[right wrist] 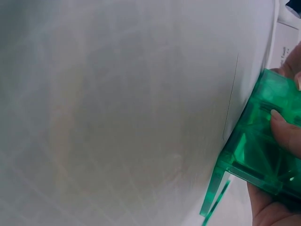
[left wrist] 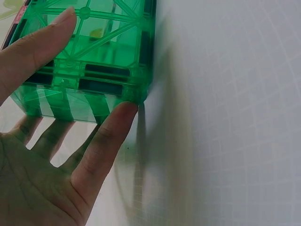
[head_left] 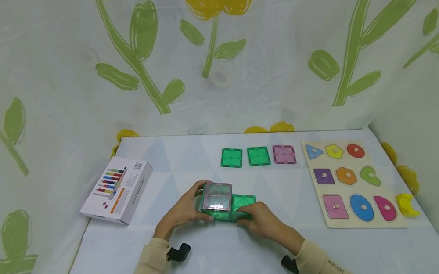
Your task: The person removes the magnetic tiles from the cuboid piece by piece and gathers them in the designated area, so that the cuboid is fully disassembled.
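A box built of magnetic tiles, with a pink see-through tile [head_left: 217, 196] on top and green sides [left wrist: 106, 35], stands in the middle of the table. My left hand [head_left: 182, 210] grips it from the left, thumb on the near green side and the other fingers around the adjoining side. To the right, green magnetic tiles [head_left: 243, 201] adjoin the box. My right hand [head_left: 266, 223] pinches the near green tile, its thumb [right wrist: 287, 134] on the face in the right wrist view. How the tiles join under the fingers is hidden.
Two green tiles [head_left: 231, 158] [head_left: 259, 156] and a pink tile [head_left: 284, 154] lie in a row behind. A wooden shape puzzle board [head_left: 348, 186] is at the right, beside a yellow piece [head_left: 407, 205]. On the left lies a white printed box [head_left: 117, 191].
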### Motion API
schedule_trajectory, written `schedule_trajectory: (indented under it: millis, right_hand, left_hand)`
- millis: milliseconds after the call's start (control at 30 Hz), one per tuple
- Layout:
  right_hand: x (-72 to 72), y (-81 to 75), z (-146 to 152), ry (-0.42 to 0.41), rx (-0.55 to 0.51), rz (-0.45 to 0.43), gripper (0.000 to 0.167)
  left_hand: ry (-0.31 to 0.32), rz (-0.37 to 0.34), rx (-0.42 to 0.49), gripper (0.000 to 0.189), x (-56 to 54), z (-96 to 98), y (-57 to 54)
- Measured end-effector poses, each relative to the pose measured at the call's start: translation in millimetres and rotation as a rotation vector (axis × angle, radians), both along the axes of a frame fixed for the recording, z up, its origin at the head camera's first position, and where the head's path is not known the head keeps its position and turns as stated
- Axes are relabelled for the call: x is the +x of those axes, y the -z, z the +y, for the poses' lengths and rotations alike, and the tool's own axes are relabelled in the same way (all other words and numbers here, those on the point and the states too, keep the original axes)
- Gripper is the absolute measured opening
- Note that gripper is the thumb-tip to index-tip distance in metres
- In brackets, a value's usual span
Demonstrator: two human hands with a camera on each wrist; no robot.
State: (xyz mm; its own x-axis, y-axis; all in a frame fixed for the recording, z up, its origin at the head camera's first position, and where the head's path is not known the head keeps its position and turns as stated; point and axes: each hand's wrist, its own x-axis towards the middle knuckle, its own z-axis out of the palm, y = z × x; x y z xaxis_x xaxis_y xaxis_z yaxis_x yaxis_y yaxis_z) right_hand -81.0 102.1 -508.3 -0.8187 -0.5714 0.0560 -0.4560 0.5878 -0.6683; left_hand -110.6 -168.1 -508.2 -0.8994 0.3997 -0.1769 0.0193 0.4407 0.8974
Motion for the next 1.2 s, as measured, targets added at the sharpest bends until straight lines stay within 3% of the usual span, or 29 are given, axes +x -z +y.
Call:
schedule_trajectory:
  millis: [900, 1200]
  right_hand:
    - [3.1, 0.1, 2.0, 0.003, 0.001, 0.009, 0.019]
    - [2.5, -1.2, 2.8, 0.003, -0.023, -0.023, 0.020]
  left_hand:
    - [-0.003, -0.016, 0.018, 0.106, -0.9, -0.2, 2.3]
    - [0.003, -0.005, 0.020, 0.106, -1.1, -1.6, 2.0]
